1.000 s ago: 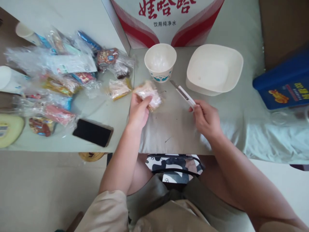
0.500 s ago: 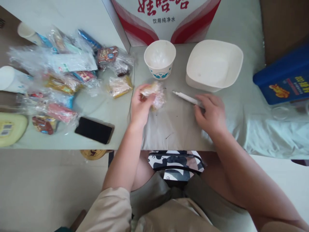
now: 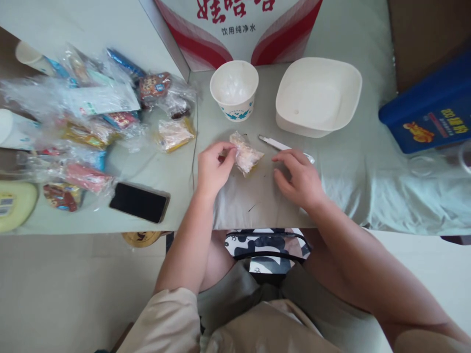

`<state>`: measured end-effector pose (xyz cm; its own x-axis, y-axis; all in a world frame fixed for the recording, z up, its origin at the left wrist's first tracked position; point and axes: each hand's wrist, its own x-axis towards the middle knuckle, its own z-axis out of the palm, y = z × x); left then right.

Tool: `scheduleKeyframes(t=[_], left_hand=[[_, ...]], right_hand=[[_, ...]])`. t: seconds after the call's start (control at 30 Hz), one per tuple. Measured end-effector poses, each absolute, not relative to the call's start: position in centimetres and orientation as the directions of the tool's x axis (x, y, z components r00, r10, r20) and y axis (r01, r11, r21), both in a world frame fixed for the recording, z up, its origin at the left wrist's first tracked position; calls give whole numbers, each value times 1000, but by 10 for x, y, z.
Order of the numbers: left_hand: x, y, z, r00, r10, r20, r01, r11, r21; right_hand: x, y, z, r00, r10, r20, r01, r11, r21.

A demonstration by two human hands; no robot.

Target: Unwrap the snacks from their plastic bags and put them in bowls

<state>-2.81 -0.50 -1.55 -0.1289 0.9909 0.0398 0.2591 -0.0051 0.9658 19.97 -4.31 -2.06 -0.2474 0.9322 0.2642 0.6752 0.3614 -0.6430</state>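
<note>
Between thumb and fingers, my left hand (image 3: 216,167) pinches the edge of a small clear-wrapped snack packet (image 3: 247,156) with pale, crumbly contents and a yellowish side. My right hand (image 3: 299,177) is off to the right of the packet, fingers apart and holding nothing. Just beyond its fingers a white utility knife (image 3: 275,142) lies on the cloth, tip pointing left. A paper cup (image 3: 239,112) with a blue-green leaf print stands behind the packet, with clear plastic inside. Right of the cup sits a white plastic bowl (image 3: 309,128).
Several wrapped snacks (image 3: 99,100) are heaped at the left, with one yellow-edged packet (image 3: 175,134) apart from them. A black phone (image 3: 140,202) lies near the front edge. A printed carton (image 3: 239,37) stands at the back, and a blue container (image 3: 427,113) at the right.
My right hand has let go of the utility knife, which now lies on the cloth, and has moved left toward the packet. My left hand keeps hold of the packet, now lower and turned.
</note>
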Motion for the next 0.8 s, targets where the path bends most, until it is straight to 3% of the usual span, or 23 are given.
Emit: scheduleKeyframes(t=[0.13, 0.23, 0.4, 0.6, 0.8], left_hand=[[-19, -10, -9, -96, 982, -163, -44, 159, 986], [-16, -10, -1, -37, 952, -305, -269, 285, 920], [-23, -1, 3, -135, 892, -432, -500, 314, 807], [-29, 3, -7, -277, 860, -429, -480, 263, 837], [-22, 2, -13, -193, 906, -377, -397, 280, 874]], right_hand=[[193, -43, -23, -306, 912, 272, 599, 406, -690], [190, -44, -21, -320, 920, 225, 560, 376, -738], [192, -43, -17, -280, 939, 201, 540, 327, -776], [200, -40, -21, -290, 926, 240, 562, 368, -741], [194, -42, -20, -416, 870, 264, 494, 460, -737]])
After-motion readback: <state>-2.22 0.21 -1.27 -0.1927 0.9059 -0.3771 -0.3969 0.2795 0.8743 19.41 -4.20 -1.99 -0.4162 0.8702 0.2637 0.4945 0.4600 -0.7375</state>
